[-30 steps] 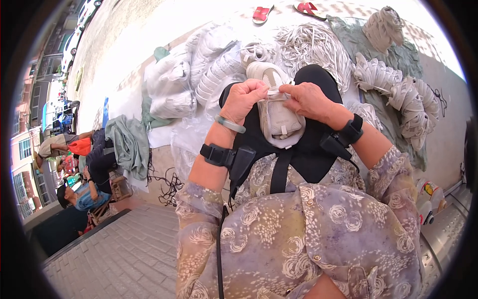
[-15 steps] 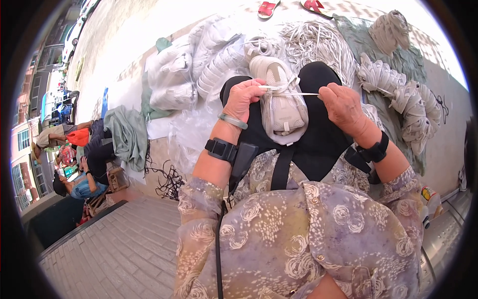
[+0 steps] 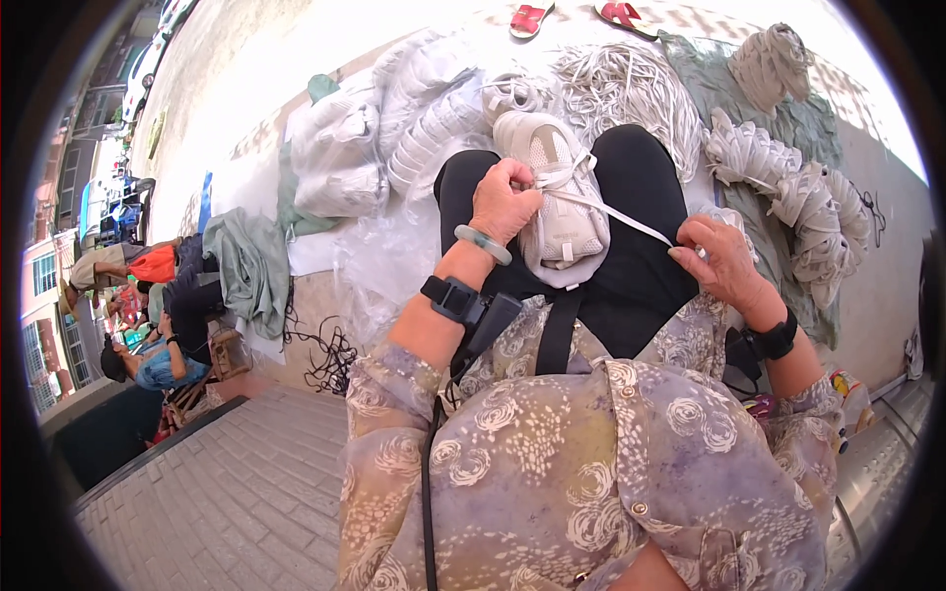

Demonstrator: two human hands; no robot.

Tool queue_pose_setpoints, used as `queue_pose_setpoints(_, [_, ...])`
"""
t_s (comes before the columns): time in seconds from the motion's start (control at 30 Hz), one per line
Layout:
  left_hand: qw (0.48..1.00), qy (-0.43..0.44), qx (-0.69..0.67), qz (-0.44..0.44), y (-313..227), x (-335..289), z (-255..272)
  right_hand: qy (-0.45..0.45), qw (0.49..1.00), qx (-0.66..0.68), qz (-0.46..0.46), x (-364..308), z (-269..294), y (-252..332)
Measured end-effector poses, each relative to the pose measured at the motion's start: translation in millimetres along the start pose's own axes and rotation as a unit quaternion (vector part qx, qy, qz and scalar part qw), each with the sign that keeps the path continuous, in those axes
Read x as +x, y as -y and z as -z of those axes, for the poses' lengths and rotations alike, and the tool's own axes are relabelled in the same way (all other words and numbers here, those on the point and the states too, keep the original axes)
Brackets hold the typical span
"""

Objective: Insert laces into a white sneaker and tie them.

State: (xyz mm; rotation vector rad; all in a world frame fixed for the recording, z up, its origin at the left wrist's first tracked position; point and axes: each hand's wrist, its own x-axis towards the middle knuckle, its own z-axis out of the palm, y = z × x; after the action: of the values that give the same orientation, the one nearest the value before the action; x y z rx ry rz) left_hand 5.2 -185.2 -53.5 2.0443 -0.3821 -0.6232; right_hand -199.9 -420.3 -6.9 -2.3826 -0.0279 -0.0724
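Shoe, one, between two knees; two hands pinch its lace; two slippers beyond.

Left hand is held forward, fingers curled toward thumb. Right hand is held lower, farther out, fingers bent. Both forearms are angled forward and inward.

Downward fisheye from head height
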Motion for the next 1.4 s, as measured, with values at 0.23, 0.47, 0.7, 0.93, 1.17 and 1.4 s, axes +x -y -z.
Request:
queue_pose_setpoints(0.23, [0.920,-0.114,0.264,-0.267,-34.7,-19.4,5.7,-0.022,0.994,-0.035,0.106,101.7,-54.4,48.4])
queue_pose_setpoints(0.47, [0.940,-0.085,0.278,-0.179,-31.7,-1.4,-55.2,-0.002,1.000,0.015,-0.016,92.1,-69.9,11.0])
queue_pose_setpoints(0.7, [0.922,-0.158,0.285,-0.210,-14.8,-6.7,-56.0,0.067,0.997,-0.006,-0.038,102.4,-81.0,7.0])
queue_pose_setpoints(0.93, [0.928,-0.099,0.296,-0.205,-31.9,2.6,-57.5,-0.014,0.988,-0.155,-0.004,106.7,-91.1,10.3])
queue_pose_setpoints(1.17, [0.917,-0.168,0.272,-0.238,-18.9,2.5,-66.2,0.030,0.988,-0.144,-0.053,105.9,-91.2,8.1])
queue_pose_setpoints(1.4, [0.889,-0.154,0.356,-0.244,-20.4,0.7,-64.6,0.040,0.999,-0.029,-0.015,108.7,-88.6,-1.2])
